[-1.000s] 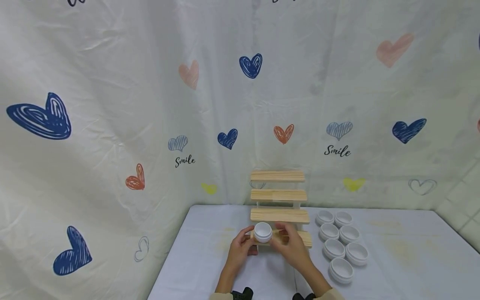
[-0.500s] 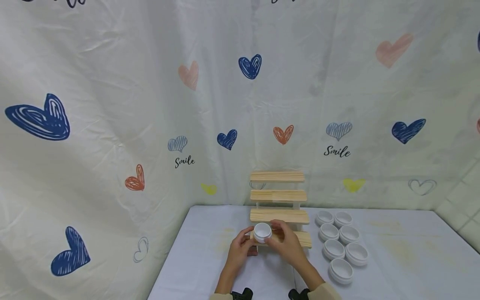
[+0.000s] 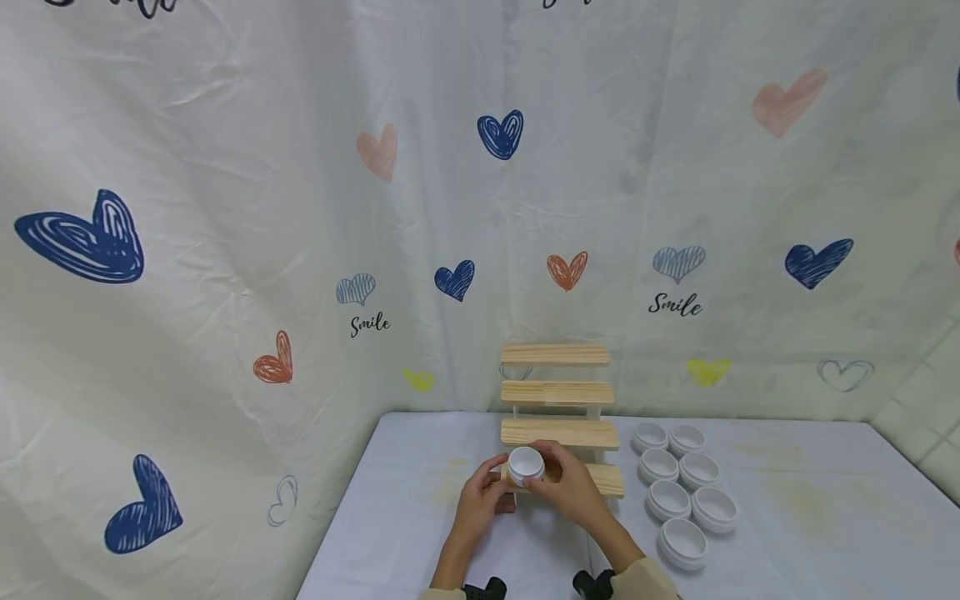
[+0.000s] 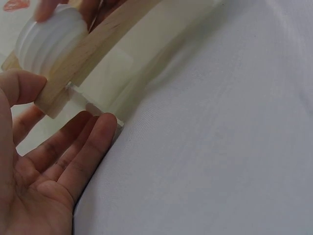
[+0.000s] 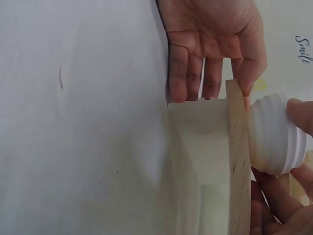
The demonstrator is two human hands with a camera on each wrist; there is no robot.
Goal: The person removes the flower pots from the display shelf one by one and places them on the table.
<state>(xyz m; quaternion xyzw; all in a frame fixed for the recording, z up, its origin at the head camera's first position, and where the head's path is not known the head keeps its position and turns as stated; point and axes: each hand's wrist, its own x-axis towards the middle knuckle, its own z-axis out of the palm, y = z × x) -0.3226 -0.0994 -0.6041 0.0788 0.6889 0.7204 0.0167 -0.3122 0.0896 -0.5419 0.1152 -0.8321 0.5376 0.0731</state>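
Observation:
A small round white jar (image 3: 526, 467) with ridged sides sits at the left end of the lowest step of a wooden tiered stand (image 3: 560, 432). My right hand (image 3: 573, 490) pinches it, thumb at its front and a finger behind. My left hand (image 3: 478, 497) holds that step's left end. In the left wrist view, the left thumb lies against the end of the wooden plank (image 4: 100, 46), and fingertips touch the clear side support (image 4: 93, 105). The right wrist view has the jar (image 5: 276, 134) seated on the plank, partly covered by right-hand fingers.
Several matching white jars (image 3: 683, 542) stand in two loose columns right of the stand. A white cloth (image 3: 810, 533) with faint yellowish stains covers the table. Behind the stand hangs a white curtain (image 3: 622, 192) printed with hearts.
My right hand has moved slightly left, its thumb coming round to the jar's front and its fingers closing in behind. The left hand and the jar have stayed in place.

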